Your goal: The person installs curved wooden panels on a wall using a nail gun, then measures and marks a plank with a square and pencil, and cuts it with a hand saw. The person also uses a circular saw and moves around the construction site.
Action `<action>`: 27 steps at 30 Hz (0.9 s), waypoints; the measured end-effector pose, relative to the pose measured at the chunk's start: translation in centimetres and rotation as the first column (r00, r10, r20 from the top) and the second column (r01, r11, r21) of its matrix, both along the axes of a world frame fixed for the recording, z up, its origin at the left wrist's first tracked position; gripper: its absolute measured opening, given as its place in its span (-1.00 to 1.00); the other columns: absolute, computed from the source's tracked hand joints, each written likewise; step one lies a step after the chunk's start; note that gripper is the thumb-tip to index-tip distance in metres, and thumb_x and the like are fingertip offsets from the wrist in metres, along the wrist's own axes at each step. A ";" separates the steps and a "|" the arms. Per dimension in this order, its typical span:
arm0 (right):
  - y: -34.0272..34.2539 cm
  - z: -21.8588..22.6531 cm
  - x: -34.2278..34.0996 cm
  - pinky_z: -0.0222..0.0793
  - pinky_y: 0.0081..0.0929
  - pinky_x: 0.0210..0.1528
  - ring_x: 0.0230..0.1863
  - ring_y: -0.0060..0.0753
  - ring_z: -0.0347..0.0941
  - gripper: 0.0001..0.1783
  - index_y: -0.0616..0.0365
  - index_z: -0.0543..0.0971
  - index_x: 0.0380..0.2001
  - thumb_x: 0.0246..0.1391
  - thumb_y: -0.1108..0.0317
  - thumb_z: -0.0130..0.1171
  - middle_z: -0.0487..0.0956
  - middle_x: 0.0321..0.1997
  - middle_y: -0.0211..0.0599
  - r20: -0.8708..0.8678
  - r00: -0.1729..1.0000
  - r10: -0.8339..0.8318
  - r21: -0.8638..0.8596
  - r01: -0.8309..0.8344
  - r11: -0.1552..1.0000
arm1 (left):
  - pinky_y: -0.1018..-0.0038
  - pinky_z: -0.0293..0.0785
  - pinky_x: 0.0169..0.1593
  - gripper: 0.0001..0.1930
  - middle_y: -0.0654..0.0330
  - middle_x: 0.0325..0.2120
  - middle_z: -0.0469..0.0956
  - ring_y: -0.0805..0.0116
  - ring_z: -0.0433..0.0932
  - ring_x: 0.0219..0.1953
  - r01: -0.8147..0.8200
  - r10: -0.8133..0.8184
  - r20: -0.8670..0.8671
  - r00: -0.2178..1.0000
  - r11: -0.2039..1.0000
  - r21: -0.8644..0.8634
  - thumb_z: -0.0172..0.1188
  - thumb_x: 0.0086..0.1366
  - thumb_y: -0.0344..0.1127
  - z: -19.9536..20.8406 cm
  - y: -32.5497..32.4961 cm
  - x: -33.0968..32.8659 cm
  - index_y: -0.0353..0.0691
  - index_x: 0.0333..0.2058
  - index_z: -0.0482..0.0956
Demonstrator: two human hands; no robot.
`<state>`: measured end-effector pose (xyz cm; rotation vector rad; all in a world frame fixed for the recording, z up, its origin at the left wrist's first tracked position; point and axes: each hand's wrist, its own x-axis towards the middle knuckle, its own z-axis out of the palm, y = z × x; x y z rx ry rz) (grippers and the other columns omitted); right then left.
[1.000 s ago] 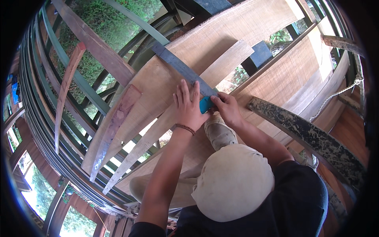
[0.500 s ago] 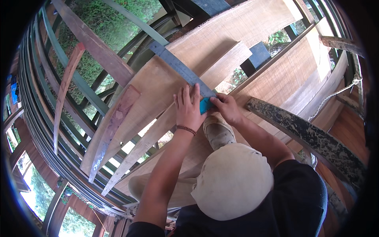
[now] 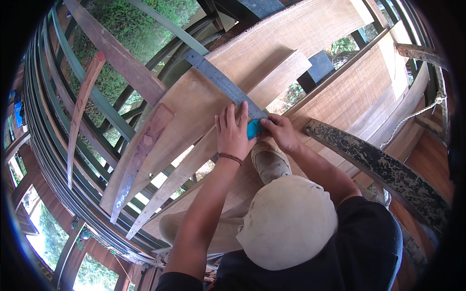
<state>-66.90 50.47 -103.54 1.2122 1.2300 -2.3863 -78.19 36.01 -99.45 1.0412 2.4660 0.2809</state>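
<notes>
A try square with a long grey metal blade [image 3: 221, 82] and a turquoise stock [image 3: 254, 129] lies across pale wooden boards. My left hand [image 3: 233, 130] rests against it, fingers stretched out and spread, the fingertips reaching the lower part of the blade. The left thumb is mostly hidden beside the stock. My right hand [image 3: 281, 132] pinches the square at its corner, where blade and stock meet, with thumb and forefinger. Beneath the blade is a wide sawn board [image 3: 199, 104]. A short wooden block [image 3: 276, 77] lies along the blade's right side.
A reddish tapered wood piece [image 3: 150, 138] lies on the left boards. At the right, a dark, flaking curved timber [image 3: 369, 155] slants past my right forearm. A pale rope [image 3: 412, 116] hangs at the far right. Green slats [image 3: 92, 92] with gaps run along the left.
The whole view has shifted very slightly. Both hands and the try square keep their places on the boards.
</notes>
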 end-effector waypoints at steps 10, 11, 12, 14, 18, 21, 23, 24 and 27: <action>0.1 0.3 -0.1 0.56 -0.46 -0.13 -0.24 -0.44 0.62 -0.68 0.33 0.61 0.02 0.40 0.29 0.14 0.68 -0.18 -0.27 0.020 1.000 -0.022 -0.034 0.022 0.999 | -0.27 0.20 0.37 0.22 -0.07 0.33 0.14 -0.14 0.24 0.36 -0.006 0.006 -0.020 1.000 1.000 0.005 0.63 -0.13 -0.05 0.0 0.1 0.1 0.06 0.49 0.07; 0.1 0.3 -0.1 0.56 -0.46 -0.13 -0.24 -0.44 0.62 -0.68 0.34 0.60 0.02 0.40 0.29 0.14 0.68 -0.18 -0.27 0.023 1.000 -0.010 -0.022 0.010 1.000 | -0.27 0.20 0.37 0.22 -0.07 0.32 0.15 -0.14 0.24 0.36 -0.005 0.006 -0.021 1.000 1.000 0.005 0.63 -0.13 -0.06 -0.1 0.1 0.1 0.06 0.49 0.07; 0.2 0.2 -0.2 0.56 -0.46 -0.13 -0.24 -0.44 0.62 -0.68 0.35 0.60 0.02 0.39 0.30 0.14 0.68 -0.18 -0.27 0.024 1.000 0.002 -0.010 -0.002 1.000 | -0.27 0.20 0.37 0.21 -0.08 0.31 0.15 -0.14 0.25 0.35 -0.005 0.005 -0.023 1.000 1.000 0.004 0.63 -0.12 -0.07 -0.1 0.1 0.1 0.06 0.49 0.08; 0.2 -0.1 0.1 0.56 -0.45 -0.14 -0.24 -0.44 0.63 -0.69 0.35 0.60 0.01 0.38 0.33 0.14 0.68 -0.18 -0.27 0.032 0.998 0.050 0.108 -0.053 0.993 | -0.27 0.21 0.37 0.21 -0.07 0.31 0.16 -0.14 0.25 0.35 -0.005 0.005 -0.025 1.000 1.000 0.001 0.63 -0.13 -0.08 -0.1 0.2 0.2 0.06 0.48 0.08; 0.2 1.0 0.5 0.56 -0.41 -0.21 -0.27 -0.38 0.65 -0.77 0.30 0.60 -0.03 0.33 0.42 0.16 0.66 -0.22 -0.21 0.144 0.986 0.085 0.587 -0.154 0.795 | -0.27 0.21 0.36 0.21 -0.07 0.29 0.17 -0.15 0.26 0.34 0.001 -0.002 -0.051 0.999 1.000 -0.031 0.64 -0.14 -0.09 -0.1 0.3 0.3 0.05 0.48 0.10; 1.4 4.5 -0.3 0.56 -0.37 -0.23 -0.28 -0.27 0.67 -0.84 0.25 0.59 -0.09 0.30 0.47 0.17 0.64 -0.25 -0.13 0.056 0.989 0.135 0.822 -0.123 0.557 | -0.28 0.22 0.36 0.21 -0.06 0.29 0.17 -0.15 0.26 0.34 -0.009 0.007 -0.075 0.997 1.000 -0.029 0.64 -0.16 -0.11 -0.2 0.4 0.5 0.05 0.48 0.11; 1.9 5.0 -0.8 0.56 -0.33 -0.24 -0.28 -0.17 0.68 -0.87 0.22 0.58 -0.12 0.29 0.48 0.17 0.64 -0.25 -0.08 -0.025 0.978 0.206 0.876 -0.077 0.476 | -0.28 0.22 0.35 0.20 -0.06 0.29 0.17 -0.15 0.26 0.34 -0.006 0.003 -0.067 0.998 0.999 -0.053 0.63 -0.15 -0.11 -0.2 0.4 0.5 0.03 0.47 0.12; 2.3 4.7 -1.5 0.57 -0.30 -0.24 -0.28 -0.12 0.68 -0.88 0.21 0.58 -0.13 0.28 0.48 0.18 0.64 -0.25 -0.07 -0.052 0.973 0.226 0.882 -0.062 0.468 | -0.28 0.22 0.35 0.19 -0.06 0.29 0.17 -0.15 0.25 0.34 -0.002 -0.002 -0.065 0.998 0.998 -0.065 0.62 -0.15 -0.12 -0.1 0.4 0.5 0.03 0.47 0.12; 2.3 4.1 -3.9 0.58 -0.23 -0.25 -0.30 0.00 0.67 -0.86 0.17 0.58 -0.12 0.26 0.46 0.20 0.66 -0.25 -0.05 -0.019 0.949 0.314 0.939 -0.091 0.332 | -0.27 0.23 0.36 0.17 -0.05 0.29 0.17 -0.15 0.25 0.33 0.003 -0.007 -0.065 0.998 0.997 -0.072 0.60 -0.12 -0.13 0.1 0.6 0.4 0.01 0.47 0.13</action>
